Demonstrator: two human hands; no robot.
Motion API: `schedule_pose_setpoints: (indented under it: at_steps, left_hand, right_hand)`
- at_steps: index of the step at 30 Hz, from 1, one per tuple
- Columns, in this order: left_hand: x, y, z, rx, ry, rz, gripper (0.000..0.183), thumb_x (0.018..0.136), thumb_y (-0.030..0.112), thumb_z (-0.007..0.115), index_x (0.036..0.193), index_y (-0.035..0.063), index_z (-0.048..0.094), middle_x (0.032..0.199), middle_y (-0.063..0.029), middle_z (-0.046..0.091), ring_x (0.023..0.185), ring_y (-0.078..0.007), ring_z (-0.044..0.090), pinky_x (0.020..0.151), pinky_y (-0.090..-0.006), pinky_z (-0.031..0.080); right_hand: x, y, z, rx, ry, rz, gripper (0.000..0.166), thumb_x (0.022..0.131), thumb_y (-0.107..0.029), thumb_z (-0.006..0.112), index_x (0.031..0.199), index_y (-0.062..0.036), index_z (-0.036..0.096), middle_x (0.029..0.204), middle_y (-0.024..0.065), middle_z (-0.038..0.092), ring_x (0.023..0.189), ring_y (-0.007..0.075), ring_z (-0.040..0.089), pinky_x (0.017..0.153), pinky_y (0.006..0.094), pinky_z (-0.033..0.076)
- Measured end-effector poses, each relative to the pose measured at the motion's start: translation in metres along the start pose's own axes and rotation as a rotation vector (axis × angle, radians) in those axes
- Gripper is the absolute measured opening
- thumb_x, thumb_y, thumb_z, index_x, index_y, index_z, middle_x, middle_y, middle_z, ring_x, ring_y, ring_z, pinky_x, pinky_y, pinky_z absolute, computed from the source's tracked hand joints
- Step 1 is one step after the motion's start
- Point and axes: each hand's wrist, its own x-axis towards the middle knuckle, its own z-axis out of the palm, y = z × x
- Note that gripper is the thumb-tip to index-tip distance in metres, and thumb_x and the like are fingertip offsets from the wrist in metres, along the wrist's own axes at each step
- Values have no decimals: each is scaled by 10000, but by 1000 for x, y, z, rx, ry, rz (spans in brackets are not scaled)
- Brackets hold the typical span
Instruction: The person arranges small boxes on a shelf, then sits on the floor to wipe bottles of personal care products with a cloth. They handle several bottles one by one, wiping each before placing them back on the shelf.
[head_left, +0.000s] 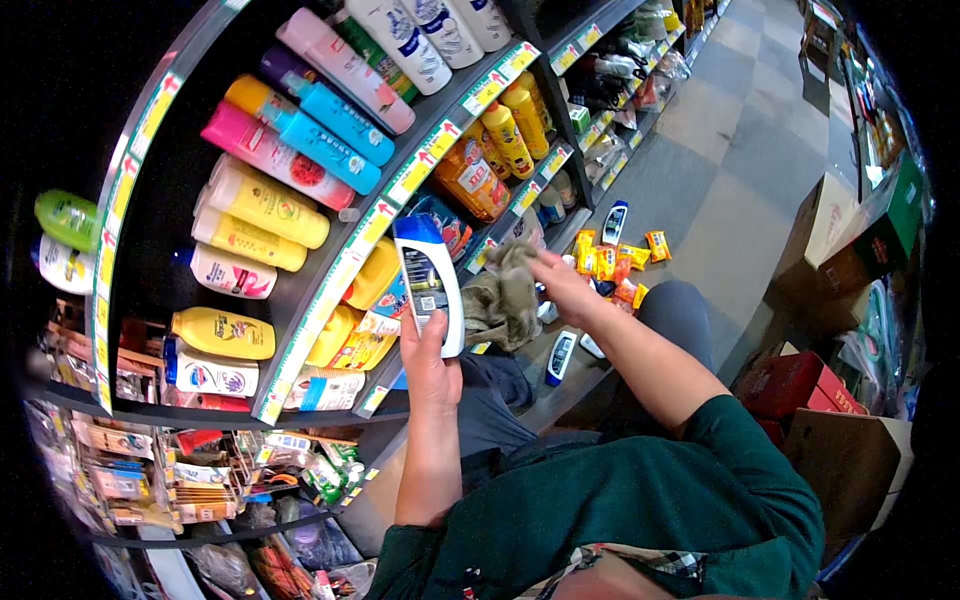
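My left hand (435, 367) grips a white bottle with a blue cap (431, 285), its dark back label facing up. A crumpled grey-brown cloth (504, 296) hangs from my right hand (559, 281), just right of the bottle. Part of the cloth lies behind the bottle's edge; whether they touch, I cannot tell. On the floor below, another white and blue bottle (560, 358) lies flat, and a similar one (615, 223) lies farther off. Several small yellow packets (606, 261) are scattered between them, partly hidden by my right hand and forearm.
Shelves on the left hold shampoo bottles (266, 210), blue spray bottles (330, 154) and yellow detergent bottles (510, 139). Price strips line the shelf edge (405, 184). Cardboard boxes (844, 457) and a red box (799, 386) stand at the right. A tiled aisle (720, 157) runs away ahead.
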Motion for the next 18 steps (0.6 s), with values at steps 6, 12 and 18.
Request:
schedule_pose_setpoints:
  at_steps: [6, 12, 18]
  left_hand:
    - [15, 20, 29, -3, 37, 97, 413, 934, 222, 637, 1291, 60, 507, 1086, -75, 654, 973, -184, 637, 868, -340, 518]
    - [23, 50, 67, -10, -21, 130, 386, 929, 232, 654, 1255, 55, 548, 1080, -85, 664, 970, -180, 642, 847, -323, 525]
    - [14, 33, 89, 1, -24, 185, 445, 927, 227, 664, 1310, 63, 508, 1105, -71, 648, 996, -163, 629, 833, -298, 526]
  right_hand:
    - [20, -19, -29, 654, -126, -114, 479, 991, -494, 482, 1371, -204, 451, 1318, 26, 570, 1133, 223, 602, 824, 426, 558]
    - [5, -20, -15, 493, -236, 114, 627, 955, -607, 460, 1407, -173, 435, 1370, 67, 536, 1217, 226, 559, 968, 441, 501]
    - [-11, -31, -4, 689, -406, -83, 662, 968, -599, 436, 1464, -165, 374, 1449, 70, 472, 1330, 247, 460, 1078, 469, 401]
